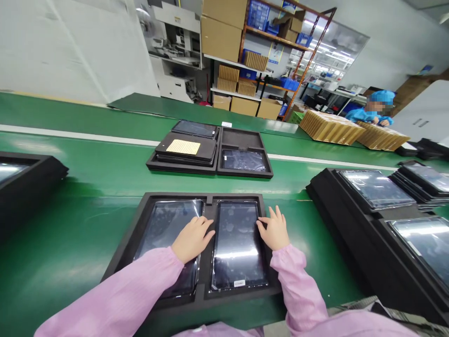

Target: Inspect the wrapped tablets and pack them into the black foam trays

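Note:
A black foam tray [206, 243] lies on the green table in front of me, with two dark glass panels side by side in its compartments. My left hand [193, 238] is over the left panel [168, 224], fingers apart and pointing at the divider between the panels; nothing is in it. At the right edge of the right panel [238, 238], which bears a small white label [239, 283], my right hand [274, 229] has its fingers spread, thumb and index near the panel's upper right side.
Beyond lie two smaller-looking foam trays [245, 175] with panels and a yellow dotted sheet [183, 147]. Stacked trays [336, 220] with panels stand right, another tray [38, 161] left. A person in blue [365, 114] is behind cardboard dividers [329, 126] at the back right.

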A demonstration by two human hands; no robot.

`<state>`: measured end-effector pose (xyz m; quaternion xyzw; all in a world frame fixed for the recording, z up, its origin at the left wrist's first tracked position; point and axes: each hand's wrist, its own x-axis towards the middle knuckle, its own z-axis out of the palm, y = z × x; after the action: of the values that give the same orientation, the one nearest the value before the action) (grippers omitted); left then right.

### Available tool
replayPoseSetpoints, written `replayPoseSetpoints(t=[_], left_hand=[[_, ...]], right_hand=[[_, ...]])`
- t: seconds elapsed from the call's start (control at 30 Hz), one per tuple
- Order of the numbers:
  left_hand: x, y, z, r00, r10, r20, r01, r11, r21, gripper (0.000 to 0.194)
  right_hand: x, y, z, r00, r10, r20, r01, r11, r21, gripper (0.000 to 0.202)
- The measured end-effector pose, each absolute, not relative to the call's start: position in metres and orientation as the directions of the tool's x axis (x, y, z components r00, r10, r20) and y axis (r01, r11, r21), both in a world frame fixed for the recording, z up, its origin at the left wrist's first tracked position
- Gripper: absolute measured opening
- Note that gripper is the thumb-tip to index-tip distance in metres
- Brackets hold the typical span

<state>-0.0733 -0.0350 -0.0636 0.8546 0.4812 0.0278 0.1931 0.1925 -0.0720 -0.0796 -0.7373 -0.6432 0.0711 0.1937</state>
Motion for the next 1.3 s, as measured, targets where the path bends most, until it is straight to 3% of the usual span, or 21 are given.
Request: replayPoseSetpoints(t=[0.2,0.4,0.47,0.57,0.63,0.73,1.03,1.23,1.3], left_hand=[[-0.063,-0.034,-0.074,0.524,0.84,-0.141,0.819,-0.452,0.355,0.052],[-0.068,-0.034,-0.083,0.552,0.824,-0.126,0.787,-0.465,0.405,0.055],[-0.071,-0.04,-0.085,0.576,0.812,-0.09,0.757,-0.489,0.434,0.066],[-0.073,-0.056,-0.082,0.709,0.693,-0.132,0.657,-0.581,0.479,0.096],[-0.071,-0.068,-0.076,0.815,0.529,-0.234,0.569,-0.659,0.491,0.099],[-0.067,-0.078,-0.067,0.857,0.407,-0.314,0.513,-0.72,0.466,0.087],[-0.07,-0.079,-0.075,0.924,0.369,-0.098,0.369,-0.8,0.472,0.067],[-0.071,-0.083,-0.082,0.915,0.404,-0.004,0.364,-0.82,0.442,0.022],[-0.069,-0.084,-0.082,0.915,0.402,-0.02,0.367,-0.813,0.453,0.016]], right_hand=[[0.197,-0.091,-0.101,0.131,0.991,0.007,0.876,-0.112,-0.47,0.047],[0.214,-0.088,-0.112,0.105,0.991,-0.083,0.791,-0.134,-0.597,0.051],[0.213,-0.087,-0.116,0.118,0.99,-0.08,0.765,-0.142,-0.628,0.049],[0.21,-0.086,-0.122,0.156,0.986,-0.055,0.727,-0.152,-0.669,0.046],[0.209,-0.087,-0.124,0.181,0.983,-0.032,0.704,-0.152,-0.694,0.045],[0.209,-0.092,-0.124,0.213,0.977,0.002,0.678,-0.146,-0.721,0.045],[0.212,-0.127,-0.108,0.274,0.958,0.08,0.633,-0.117,-0.765,0.043],[0.213,-0.156,-0.1,0.37,0.921,0.124,0.588,-0.129,-0.798,0.036],[0.214,-0.163,-0.096,0.413,0.898,0.15,0.567,-0.126,-0.814,0.034]])
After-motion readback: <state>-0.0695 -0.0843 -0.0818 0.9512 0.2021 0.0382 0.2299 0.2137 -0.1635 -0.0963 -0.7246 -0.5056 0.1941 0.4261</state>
